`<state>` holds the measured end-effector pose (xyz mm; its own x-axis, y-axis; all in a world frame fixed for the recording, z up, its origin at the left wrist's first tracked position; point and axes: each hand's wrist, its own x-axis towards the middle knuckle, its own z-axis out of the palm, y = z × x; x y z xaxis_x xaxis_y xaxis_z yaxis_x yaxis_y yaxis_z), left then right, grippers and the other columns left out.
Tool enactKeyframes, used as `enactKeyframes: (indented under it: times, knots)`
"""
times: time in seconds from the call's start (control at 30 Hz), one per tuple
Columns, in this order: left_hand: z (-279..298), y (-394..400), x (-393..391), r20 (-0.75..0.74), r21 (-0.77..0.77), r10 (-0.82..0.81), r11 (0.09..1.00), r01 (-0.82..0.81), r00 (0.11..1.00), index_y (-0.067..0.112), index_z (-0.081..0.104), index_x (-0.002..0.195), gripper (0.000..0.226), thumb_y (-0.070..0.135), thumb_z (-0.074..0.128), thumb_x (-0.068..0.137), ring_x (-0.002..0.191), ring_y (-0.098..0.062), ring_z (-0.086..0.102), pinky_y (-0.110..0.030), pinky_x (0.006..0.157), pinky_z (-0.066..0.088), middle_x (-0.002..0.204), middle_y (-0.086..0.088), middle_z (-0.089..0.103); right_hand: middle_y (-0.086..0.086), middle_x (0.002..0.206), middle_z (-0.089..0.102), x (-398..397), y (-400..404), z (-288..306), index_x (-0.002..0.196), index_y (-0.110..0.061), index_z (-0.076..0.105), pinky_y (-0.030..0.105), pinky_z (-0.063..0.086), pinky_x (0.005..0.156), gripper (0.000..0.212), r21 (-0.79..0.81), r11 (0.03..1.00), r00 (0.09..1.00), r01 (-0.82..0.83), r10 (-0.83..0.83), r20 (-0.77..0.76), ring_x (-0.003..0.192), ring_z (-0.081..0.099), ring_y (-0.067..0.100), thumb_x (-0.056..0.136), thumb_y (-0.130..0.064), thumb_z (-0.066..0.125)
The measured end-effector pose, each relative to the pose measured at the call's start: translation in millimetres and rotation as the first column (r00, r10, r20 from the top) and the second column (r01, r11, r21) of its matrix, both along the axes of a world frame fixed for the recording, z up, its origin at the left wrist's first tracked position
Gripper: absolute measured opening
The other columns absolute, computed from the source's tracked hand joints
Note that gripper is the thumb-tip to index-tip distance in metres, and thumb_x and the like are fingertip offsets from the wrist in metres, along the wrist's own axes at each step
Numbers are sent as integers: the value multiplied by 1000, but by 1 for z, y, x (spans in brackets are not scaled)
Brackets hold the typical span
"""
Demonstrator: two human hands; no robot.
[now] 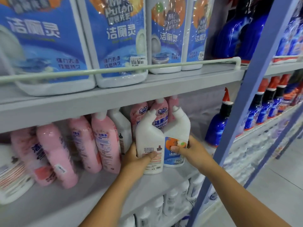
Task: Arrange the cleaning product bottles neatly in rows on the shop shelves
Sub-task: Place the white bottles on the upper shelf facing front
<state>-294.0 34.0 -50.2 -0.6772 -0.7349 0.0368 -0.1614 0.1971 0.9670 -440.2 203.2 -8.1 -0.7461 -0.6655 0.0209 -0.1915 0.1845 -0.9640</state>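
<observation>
Two white angled-neck cleaner bottles stand side by side on the middle grey shelf (164, 182). My left hand (136, 158) grips the left white bottle (150, 141), whose back label faces me. My right hand (191, 151) grips the right white bottle (177, 128), thumb across its blue and orange front label. Behind them stand pink bottles (159, 113) with blue lettering. To the left, more pink bottles (105, 141) lean at a slant, and another white bottle (122, 126) stands among them.
Large white jugs (118, 41) with blue labels fill the upper shelf behind a white rail (147, 67). A dark blue red-capped bottle (218, 123) stands at the shelf's right end beside a blue upright post (242, 104). White bottles (172, 202) fill the shelf below.
</observation>
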Motion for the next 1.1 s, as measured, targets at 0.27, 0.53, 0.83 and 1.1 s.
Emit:
enactKeyframes:
  times: [0.27,0.53,0.83,1.1]
  knots:
    - [29,50,103,-40,21,97,995,-96,994,37,65,115,47,26,88,77,86,4,73,-16,71,57,96,20,77,-5,102,78,78,34,6,111,-24,70,28,59,79,32,-2,990,988,-142,142,-60,96,75,16,83,-15,81]
    - [119,117,261,-206,62,233,972,-225,950,31,66,110,53,9,89,69,84,-6,76,-18,65,58,92,12,80,-15,97,78,189,51,75,109,-36,70,10,53,69,43,-83,923,923,-375,364,-124,87,72,1,76,-13,85]
    - [228,113,386,-548,-38,302,923,-384,780,43,77,84,71,48,98,17,75,-16,78,-20,55,58,87,-1,81,1,93,80,304,31,198,97,-27,78,14,56,68,48,-304,767,825,-565,520,-223,85,76,11,54,-41,97]
    - [333,24,468,-583,-336,153,849,-407,798,38,71,101,46,45,78,56,86,-8,77,-21,64,61,97,12,79,-1,100,79,371,-48,302,104,-22,73,25,58,77,44,-383,715,801,-585,433,-413,92,76,13,62,-29,85]
